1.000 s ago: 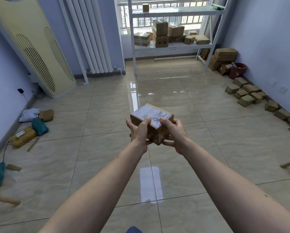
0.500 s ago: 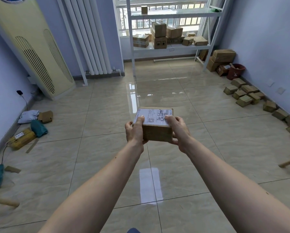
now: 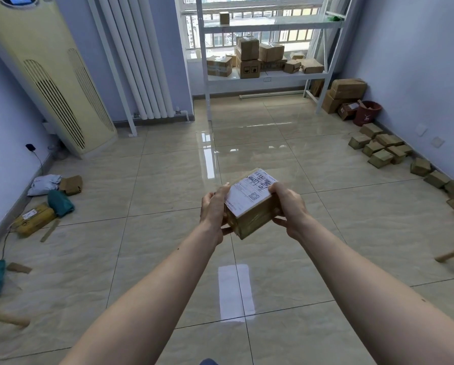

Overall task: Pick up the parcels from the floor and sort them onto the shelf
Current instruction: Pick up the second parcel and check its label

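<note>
A small brown cardboard parcel [image 3: 249, 206] with a white printed label on top is held in front of me at mid-frame, turned with one corner toward me. My left hand [image 3: 214, 206] grips its left side, fingers curled round the edge. My right hand [image 3: 286, 206] grips its right side, thumb on the label. The white metal shelf [image 3: 268, 75] stands at the far wall by the window, with several brown boxes on its middle level and one small box on the top level.
Small brown parcels [image 3: 378, 150] lie in a row along the right wall, past a red bucket [image 3: 367, 113] and bigger boxes [image 3: 347, 88]. Bags and parcels [image 3: 49, 196] lie by the left wall. A tall air conditioner [image 3: 44, 75] and radiator [image 3: 139, 56] stand at the left.
The parcel has been rotated in my hands, its label now angled with a corner toward me. The view has moved slightly closer to the shelf.
</note>
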### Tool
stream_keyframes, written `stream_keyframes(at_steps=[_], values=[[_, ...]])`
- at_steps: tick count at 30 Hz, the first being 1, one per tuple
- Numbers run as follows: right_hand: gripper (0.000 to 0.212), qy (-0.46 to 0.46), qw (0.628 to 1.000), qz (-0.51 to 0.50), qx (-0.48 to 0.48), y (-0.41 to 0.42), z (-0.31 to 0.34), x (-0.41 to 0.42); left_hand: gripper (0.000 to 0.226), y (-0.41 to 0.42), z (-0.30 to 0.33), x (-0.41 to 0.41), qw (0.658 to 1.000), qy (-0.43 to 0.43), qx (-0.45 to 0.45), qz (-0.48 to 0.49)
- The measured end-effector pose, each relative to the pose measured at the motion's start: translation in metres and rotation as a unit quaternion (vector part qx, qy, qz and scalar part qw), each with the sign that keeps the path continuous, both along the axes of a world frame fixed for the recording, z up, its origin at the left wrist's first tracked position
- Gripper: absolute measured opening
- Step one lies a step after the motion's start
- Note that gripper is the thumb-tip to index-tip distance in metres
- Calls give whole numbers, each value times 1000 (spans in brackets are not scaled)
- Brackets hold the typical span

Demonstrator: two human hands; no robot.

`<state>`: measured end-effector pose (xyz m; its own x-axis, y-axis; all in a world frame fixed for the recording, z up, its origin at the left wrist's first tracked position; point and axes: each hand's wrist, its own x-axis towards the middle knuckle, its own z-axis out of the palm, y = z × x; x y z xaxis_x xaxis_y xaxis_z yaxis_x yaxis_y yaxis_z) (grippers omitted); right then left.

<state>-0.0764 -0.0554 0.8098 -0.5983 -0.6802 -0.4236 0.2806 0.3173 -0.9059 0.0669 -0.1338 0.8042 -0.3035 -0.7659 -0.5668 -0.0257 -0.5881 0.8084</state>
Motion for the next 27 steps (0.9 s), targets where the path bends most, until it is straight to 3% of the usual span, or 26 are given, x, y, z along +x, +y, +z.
stream_keyframes(at_steps=[3, 8, 10, 15, 19, 23, 27], values=[[28, 4, 1000, 7, 6, 2, 3, 0, 51, 1, -2, -1, 1000, 6, -1, -4], [72, -6, 1000, 24, 11, 4, 4, 5, 40, 7, -2, -9, 999, 26, -18, 39], [81, -10, 999, 39, 9, 3, 4, 10, 36, 10, 1, -11, 998, 37, -27, 49], [66, -20, 999, 40, -11, -1, 7, 11, 29, 13, 8, -10, 998, 32, -42, 31], [50, -16, 999, 34, -26, -2, 11, 8, 39, 11, 14, -6, 998, -18, -53, -22], [46, 4, 999, 46, -26, -2, 14, 2, 47, 7, 16, -4, 997, 1, -56, -59], [44, 14, 998, 52, -25, -5, 16, -1, 35, 7, 15, -6, 996, 13, -67, -53]])
